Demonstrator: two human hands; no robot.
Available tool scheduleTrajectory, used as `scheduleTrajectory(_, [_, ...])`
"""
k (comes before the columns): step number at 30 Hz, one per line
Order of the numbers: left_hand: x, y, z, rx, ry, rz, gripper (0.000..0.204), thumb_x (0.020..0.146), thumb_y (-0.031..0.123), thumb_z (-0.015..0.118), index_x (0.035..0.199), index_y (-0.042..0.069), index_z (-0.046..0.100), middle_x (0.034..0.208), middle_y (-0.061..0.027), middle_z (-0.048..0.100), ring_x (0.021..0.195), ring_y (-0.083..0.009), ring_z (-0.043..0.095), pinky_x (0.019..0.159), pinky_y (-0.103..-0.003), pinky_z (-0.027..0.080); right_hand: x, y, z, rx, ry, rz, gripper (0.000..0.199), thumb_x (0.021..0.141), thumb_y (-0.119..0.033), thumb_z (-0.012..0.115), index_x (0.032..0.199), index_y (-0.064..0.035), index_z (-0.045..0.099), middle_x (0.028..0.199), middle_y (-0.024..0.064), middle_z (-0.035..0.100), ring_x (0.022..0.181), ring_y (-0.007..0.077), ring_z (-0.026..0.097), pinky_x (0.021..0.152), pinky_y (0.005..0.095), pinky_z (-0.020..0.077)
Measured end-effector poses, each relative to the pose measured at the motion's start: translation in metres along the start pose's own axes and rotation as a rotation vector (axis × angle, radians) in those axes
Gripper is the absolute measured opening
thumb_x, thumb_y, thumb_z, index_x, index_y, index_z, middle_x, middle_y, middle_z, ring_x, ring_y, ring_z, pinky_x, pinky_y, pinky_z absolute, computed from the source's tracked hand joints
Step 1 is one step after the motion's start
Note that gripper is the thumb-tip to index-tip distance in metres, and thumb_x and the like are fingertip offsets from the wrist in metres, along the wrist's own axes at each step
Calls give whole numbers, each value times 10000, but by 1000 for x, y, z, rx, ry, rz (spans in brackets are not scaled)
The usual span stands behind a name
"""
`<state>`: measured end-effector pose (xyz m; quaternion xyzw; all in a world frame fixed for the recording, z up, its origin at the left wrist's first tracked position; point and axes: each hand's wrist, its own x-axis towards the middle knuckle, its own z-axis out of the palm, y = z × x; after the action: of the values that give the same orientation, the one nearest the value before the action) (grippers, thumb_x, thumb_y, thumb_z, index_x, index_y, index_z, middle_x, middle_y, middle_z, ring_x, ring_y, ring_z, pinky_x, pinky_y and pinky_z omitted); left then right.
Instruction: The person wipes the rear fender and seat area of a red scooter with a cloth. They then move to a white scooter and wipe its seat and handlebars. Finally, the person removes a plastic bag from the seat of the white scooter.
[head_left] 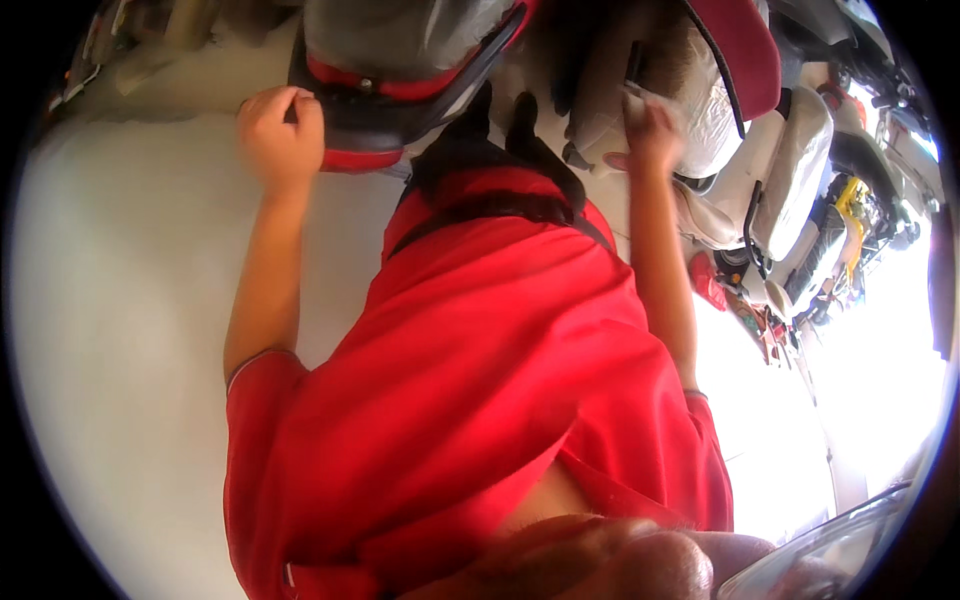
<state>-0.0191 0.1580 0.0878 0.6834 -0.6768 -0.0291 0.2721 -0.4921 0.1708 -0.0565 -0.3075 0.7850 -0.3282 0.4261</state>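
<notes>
My left hand (281, 138) is curled closed beside the black and red rear end of a scooter (365, 130). Its fingers meet the black edge there, and whatever lies inside them is hidden. To the right, my right hand (655, 137) is raised and smeared by motion. Its fingers close on a slim object (635, 75) with a dark upper end and a paler lower part; its kind is unclear. Behind that hand is a seat under clear plastic wrap (705, 90), with a dark red panel (745, 50) above it.
Wrapped seats (795, 180) and other scooters stand in a row along the right. A yellow part (852, 225) shows among them. The pale floor (130, 300) spreads on the left. Strong light washes out the lower right.
</notes>
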Motion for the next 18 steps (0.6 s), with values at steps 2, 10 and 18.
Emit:
scheduleTrajectory(2, [0, 4, 2, 26, -12, -32, 70, 738, 119, 639, 718, 59, 668, 764, -77, 680, 748, -290, 625, 700, -383, 482, -14, -24, 79, 460, -17, 315, 276, 888, -114, 625, 1160, -67, 625, 1117, 62, 617, 952, 181, 605, 740, 316, 515])
scheduleTrajectory(10, [4, 3, -4, 64, -50, -63, 92, 779, 115, 619, 761, 62, 691, 803, -80, 689, 776, -274, 641, 710, -355, 490, -4, 7, 202, 750, -356, 816, 420, 973, -310, 517, 1305, -53, 504, 1230, 106, 578, 1124, 283, 570, 945, 458, 464])
scheduleTrajectory(18, [9, 2, -2, 49, -64, -87, 98, 786, 94, 603, 771, 52, 691, 790, -73, 689, 749, -256, 644, 692, -342, 496, 5, 71, 256, 1015, -713, 713, 670, 956, -595, 345, 1439, -133, 393, 1460, 72, 430, 1328, 303, 389, 1141, 519, 213])
